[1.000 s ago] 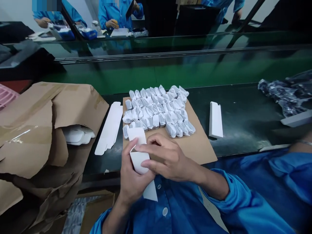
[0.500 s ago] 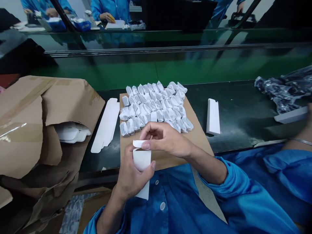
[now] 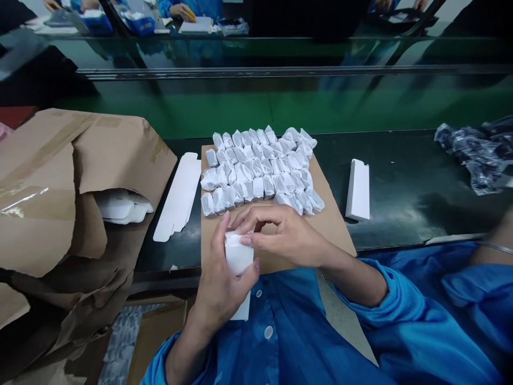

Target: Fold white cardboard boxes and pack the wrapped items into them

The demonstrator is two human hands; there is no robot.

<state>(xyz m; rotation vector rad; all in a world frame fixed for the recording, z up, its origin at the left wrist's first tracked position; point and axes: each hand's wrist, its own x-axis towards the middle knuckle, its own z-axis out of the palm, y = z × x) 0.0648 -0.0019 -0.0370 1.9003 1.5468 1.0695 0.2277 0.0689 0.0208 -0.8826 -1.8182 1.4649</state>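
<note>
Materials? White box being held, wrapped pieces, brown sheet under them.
White box: likely thin card, smooth matte white, with crisp straight edges.
Wrapped pieces: wrap looks like thin white paper, crinkled, maybe tissue or soft plastic; contents hidden.
Brown sheet: probably cardboard, dull, flat, stiff-looking.

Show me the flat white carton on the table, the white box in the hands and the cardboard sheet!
Flat white carton [image 3: 178, 198]: head view, middle of its panel
Held white box [image 3: 238, 259]: head view, front side
Cardboard sheet [image 3: 330, 223]: head view, bare right part
</note>
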